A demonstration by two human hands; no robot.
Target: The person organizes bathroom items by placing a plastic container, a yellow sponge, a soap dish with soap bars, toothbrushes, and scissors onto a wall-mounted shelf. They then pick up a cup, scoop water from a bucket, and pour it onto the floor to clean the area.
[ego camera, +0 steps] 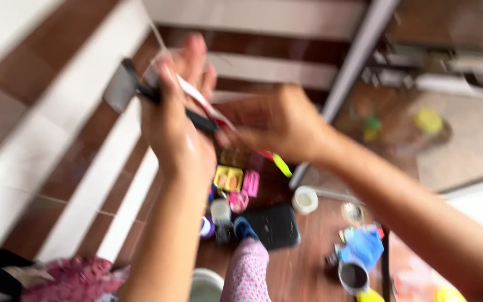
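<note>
A home interior is suggested: a brown wooden floor (303, 268) is strewn with small pink and yellow plastic toy pieces (236, 182), with a black rectangular pouch (275, 226) and a white round cup (305, 199) just beside them.

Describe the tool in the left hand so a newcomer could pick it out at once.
Start at the two raised hands in the upper middle of the blurred view. The left hand grips a flat scraper-like tool by its dark handle. Its wide grey blade juts up and left beyond the fist, unlike the thin white-and-red strip beside it.
</note>
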